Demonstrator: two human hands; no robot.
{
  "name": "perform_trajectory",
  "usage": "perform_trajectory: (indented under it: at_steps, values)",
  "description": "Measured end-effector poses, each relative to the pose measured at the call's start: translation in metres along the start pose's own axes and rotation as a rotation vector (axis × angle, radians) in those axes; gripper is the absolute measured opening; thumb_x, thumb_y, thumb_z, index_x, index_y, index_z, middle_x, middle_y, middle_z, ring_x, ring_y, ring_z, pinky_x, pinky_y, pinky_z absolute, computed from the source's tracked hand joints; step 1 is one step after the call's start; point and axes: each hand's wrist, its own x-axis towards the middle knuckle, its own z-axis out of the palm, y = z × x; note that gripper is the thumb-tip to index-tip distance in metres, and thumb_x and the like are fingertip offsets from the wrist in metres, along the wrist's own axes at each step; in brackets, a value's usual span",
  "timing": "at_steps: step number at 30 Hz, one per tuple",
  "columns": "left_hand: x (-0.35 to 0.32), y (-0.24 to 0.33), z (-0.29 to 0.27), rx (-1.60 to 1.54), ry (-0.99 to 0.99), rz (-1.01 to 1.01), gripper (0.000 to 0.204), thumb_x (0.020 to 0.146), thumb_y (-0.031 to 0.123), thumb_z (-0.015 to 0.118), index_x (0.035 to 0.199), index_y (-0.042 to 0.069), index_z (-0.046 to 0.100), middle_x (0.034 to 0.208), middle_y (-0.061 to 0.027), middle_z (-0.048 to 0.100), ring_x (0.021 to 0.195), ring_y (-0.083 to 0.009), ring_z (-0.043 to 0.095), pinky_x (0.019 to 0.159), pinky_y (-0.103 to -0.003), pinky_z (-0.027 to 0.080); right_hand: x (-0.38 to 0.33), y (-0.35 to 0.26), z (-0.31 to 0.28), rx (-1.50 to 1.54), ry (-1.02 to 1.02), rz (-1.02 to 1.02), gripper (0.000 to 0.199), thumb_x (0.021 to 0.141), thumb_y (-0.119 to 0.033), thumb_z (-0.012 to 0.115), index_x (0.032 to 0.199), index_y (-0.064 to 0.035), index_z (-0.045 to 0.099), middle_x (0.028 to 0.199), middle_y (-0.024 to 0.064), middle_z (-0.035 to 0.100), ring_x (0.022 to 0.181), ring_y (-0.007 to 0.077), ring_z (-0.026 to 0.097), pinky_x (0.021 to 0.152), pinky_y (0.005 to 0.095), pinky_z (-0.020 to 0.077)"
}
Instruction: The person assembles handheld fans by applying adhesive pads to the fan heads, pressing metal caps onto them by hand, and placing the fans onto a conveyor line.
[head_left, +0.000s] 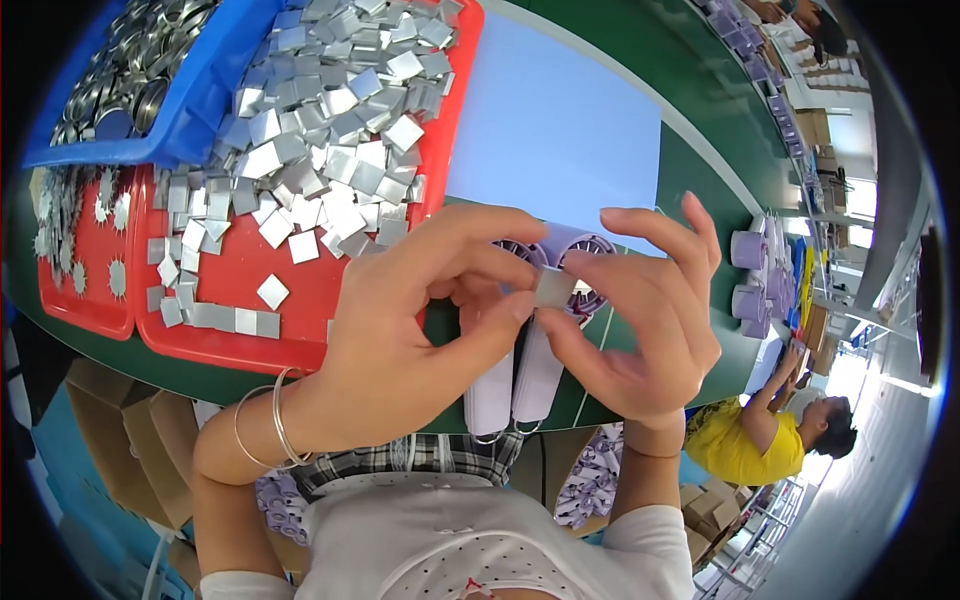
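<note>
Above the green bench [620, 30], head view: small sq. metal plate [553, 288], silver-gray, flat, pinched btwn thumb & forefinger of R hand [640, 330]; L hand [395, 325] fingers curled, thumb tip at plate's left edge. 2 lilac handles [488, 400] below, w/ round heads.

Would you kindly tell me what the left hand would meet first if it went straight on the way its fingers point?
The left hand would likely meet the small square metal plate first, then the right hand just beyond it; depth is unclear, so it may already touch the plate.
</note>
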Motion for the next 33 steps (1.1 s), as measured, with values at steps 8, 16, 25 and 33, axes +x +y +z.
perform_trajectory:
  at_steps: [8,16,25,33]
  values:
    - [-0.001,-0.002,0.0,0.083,-0.001,0.072,0.038,0.091,-0.01,0.062,0.128,-0.004,0.055,0.101,-0.0104,0.069,0.093,-0.0134,0.067,0.079,-0.026,0.053,-0.004,-0.004,-0.002,-0.125,0.017,-0.088,0.036,0.068,-0.015,0.086,0.098,-0.0042,0.07,0.092,0.0058,0.072,0.103,0.0351,0.068,0.107,0.0614,0.0374]
    - [0.001,-0.004,-0.004,0.211,-0.049,0.178,0.042,0.093,-0.006,0.061,0.134,-0.001,0.052,0.101,-0.0078,0.066,0.086,-0.0088,0.062,0.072,-0.023,0.05,0.005,0.006,-0.009,0.043,-0.133,-0.059,0.032,0.067,-0.015,0.081,0.096,-0.0061,0.073,0.095,0.007,0.071,0.11,0.0398,0.065,0.106,0.0611,0.0371]
    - [0.004,-0.013,0.003,0.381,0.051,0.316,0.05,0.087,-0.006,0.065,0.135,0.004,0.054,0.092,-0.005,0.067,0.069,-0.007,0.057,0.062,-0.021,0.047,0.0,0.005,0.0,-0.025,-0.118,-0.101,0.032,0.061,-0.022,0.086,0.088,-0.0089,0.073,0.094,0.0045,0.071,0.112,0.037,0.065,0.108,0.0586,0.0355]
    - [0.009,-0.006,-0.015,0.518,0.051,0.307,0.063,0.074,0.001,0.076,0.134,0.007,0.057,0.101,-0.0065,0.068,0.077,-0.0135,0.059,0.064,-0.025,0.048,-0.002,0.023,0.01,0.075,-0.101,-0.099,0.031,0.062,-0.013,0.082,0.088,-0.0031,0.072,0.091,0.0085,0.068,0.113,0.041,0.064,0.106,0.059,0.0385]
